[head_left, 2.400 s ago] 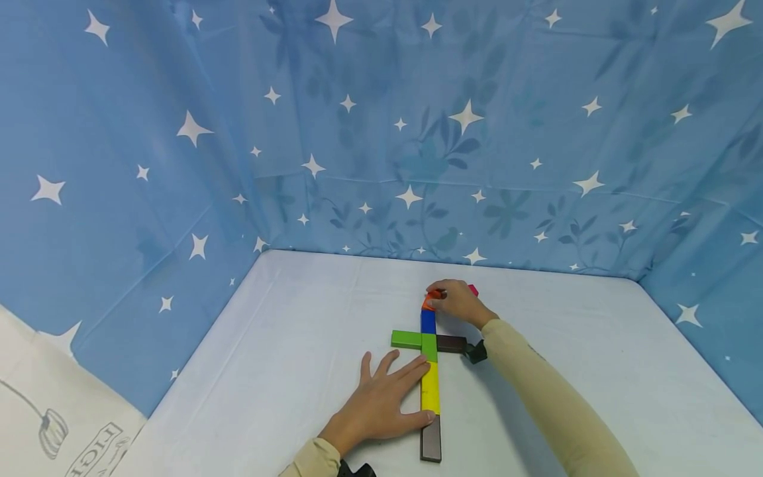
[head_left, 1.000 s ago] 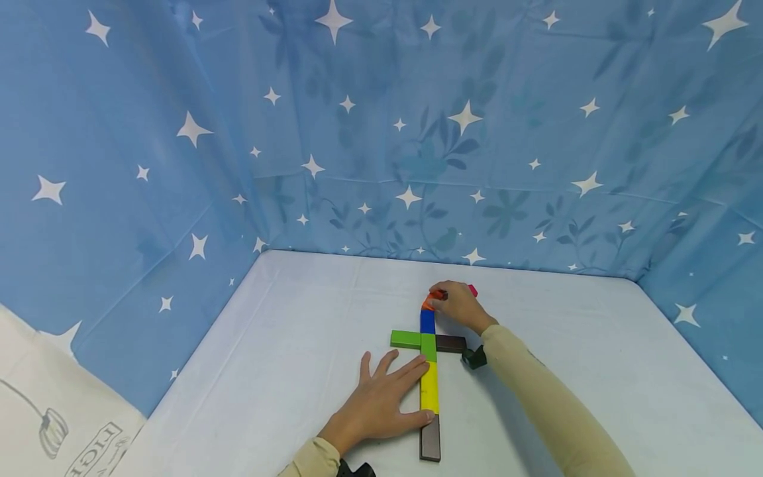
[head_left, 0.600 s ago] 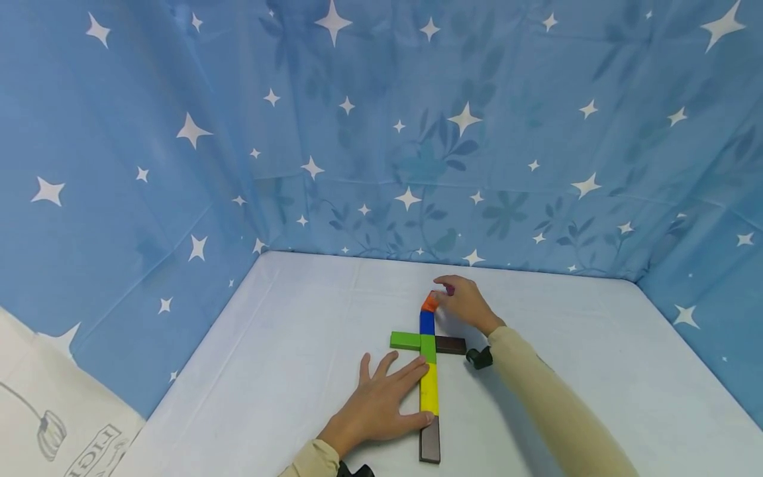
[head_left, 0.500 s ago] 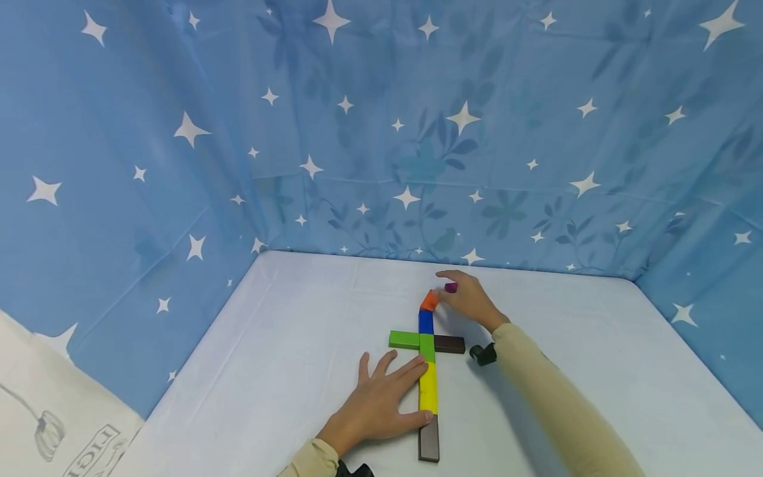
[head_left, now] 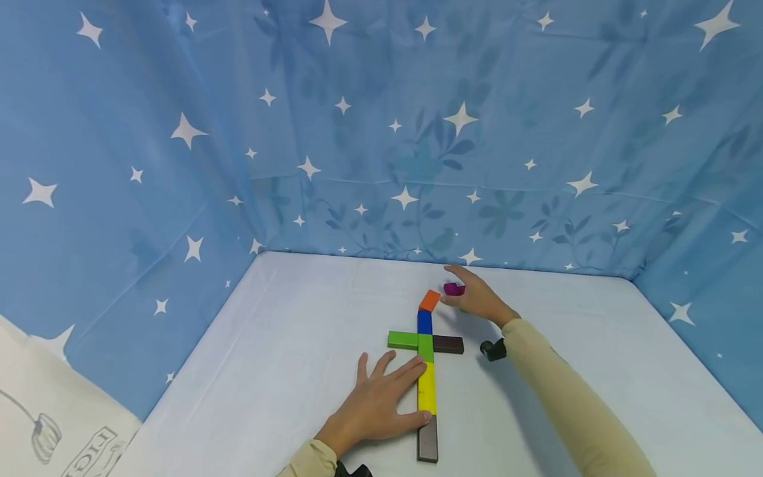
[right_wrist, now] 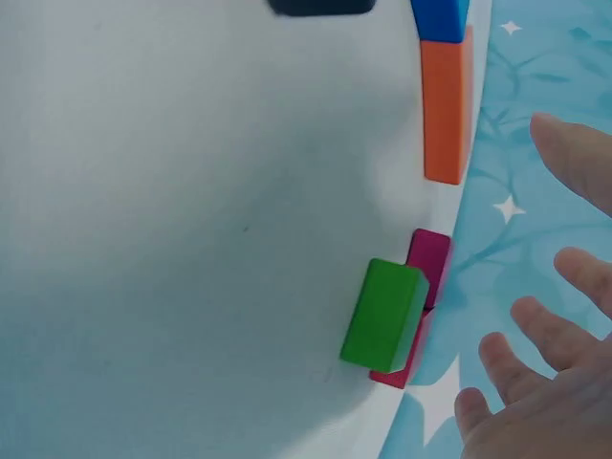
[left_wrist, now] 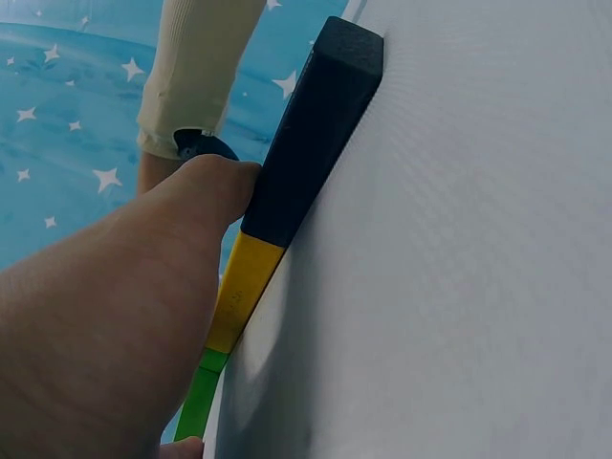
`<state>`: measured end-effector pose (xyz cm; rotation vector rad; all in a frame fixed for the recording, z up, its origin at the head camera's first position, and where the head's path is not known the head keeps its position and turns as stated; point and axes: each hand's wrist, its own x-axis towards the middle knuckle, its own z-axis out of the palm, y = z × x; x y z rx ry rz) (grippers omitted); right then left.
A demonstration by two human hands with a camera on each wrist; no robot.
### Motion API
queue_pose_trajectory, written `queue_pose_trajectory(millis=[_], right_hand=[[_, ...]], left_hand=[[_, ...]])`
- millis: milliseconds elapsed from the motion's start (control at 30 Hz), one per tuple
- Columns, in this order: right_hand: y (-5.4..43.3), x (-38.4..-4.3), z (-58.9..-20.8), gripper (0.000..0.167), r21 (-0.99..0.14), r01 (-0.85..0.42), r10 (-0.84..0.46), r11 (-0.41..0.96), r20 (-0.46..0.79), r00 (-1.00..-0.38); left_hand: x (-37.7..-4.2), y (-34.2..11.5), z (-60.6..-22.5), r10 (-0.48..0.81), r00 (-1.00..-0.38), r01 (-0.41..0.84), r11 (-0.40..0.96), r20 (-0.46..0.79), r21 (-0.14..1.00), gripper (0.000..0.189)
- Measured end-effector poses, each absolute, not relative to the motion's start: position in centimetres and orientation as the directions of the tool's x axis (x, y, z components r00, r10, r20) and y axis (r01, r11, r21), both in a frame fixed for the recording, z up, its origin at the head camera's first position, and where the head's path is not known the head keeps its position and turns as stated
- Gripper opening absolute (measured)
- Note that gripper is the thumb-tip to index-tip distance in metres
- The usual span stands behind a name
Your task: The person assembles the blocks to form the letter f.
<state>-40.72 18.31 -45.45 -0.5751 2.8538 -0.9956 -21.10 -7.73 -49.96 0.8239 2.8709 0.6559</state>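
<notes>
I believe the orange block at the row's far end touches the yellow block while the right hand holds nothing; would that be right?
Not quite: the orange block at the far end touches the blue block, as the right wrist view shows. The right hand does indeed hold nothing.

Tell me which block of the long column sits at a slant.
The orange block at the far end, just beyond the blue block; it angles rightward, while the others run straight.

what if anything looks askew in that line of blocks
The orange rectangular block at the far end: it angles off to the right, out of line with the blue rectangular block touching it, though that may be deliberate.
</notes>
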Motion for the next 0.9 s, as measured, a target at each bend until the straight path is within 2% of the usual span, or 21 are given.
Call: queue_pose_trajectory(millis=[167,533,900], right_hand=[[18.7,-40.8,-46.0,0.083,-0.614,-0.3,-0.352,0.73,0.038,-0.935],[19.7,-41.7,-47.6,0.067,-0.588,-0.285,-0.34,0.757,0.018,-0.94],[19.7,-42.1,-48.1,0.049,-0.551,-0.324,-0.34,0.769,0.077,-0.937]], left_hand=[[-21.2,-7.6,-50.1,0.52,-0.854,0.485,0.769,0.034,0.416,0.08],[-21.1,-7.7,-50.3,0.527,-0.849,0.49,0.756,0.039,0.433,0.079],[-21.2,-7.8,-50.1,0.527,-0.848,0.497,0.76,0.05,0.42,0.079]])
